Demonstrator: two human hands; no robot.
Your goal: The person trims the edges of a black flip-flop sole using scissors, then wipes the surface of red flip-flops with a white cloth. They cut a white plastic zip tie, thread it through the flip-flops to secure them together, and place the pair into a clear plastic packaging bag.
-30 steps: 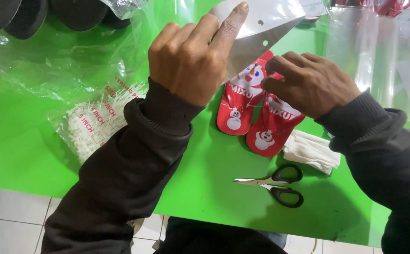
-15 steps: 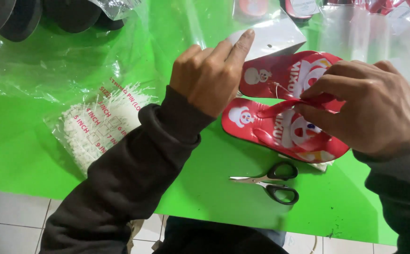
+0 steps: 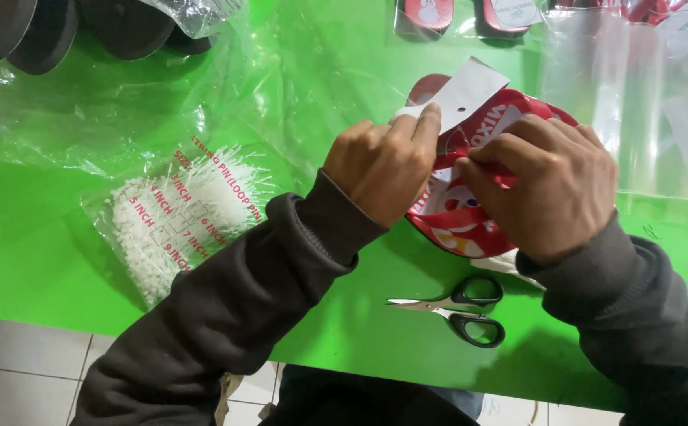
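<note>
The red sandals (image 3: 470,213) had been gathered into one stack since earlier, the left hand (image 3: 383,170) pinching a white card (image 3: 462,95) and the right hand (image 3: 545,185) clamped on them above the green counter (image 3: 59,260).

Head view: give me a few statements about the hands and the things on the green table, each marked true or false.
1. Both hands are on the red slippers. True: the left hand and right hand grip the red slippers together.
2. The scissors are in the right hand. False: the scissors lie on the green table, just below the hands, untouched.
3. A white card tag sits by the left hand's fingertips. True: the white card tag sticks up over the slippers.
4. The bag of white loop pins lies right of the slippers. False: the bag of white loop pins lies to their left.
5. The scissors have red handles. False: they are black.
</note>
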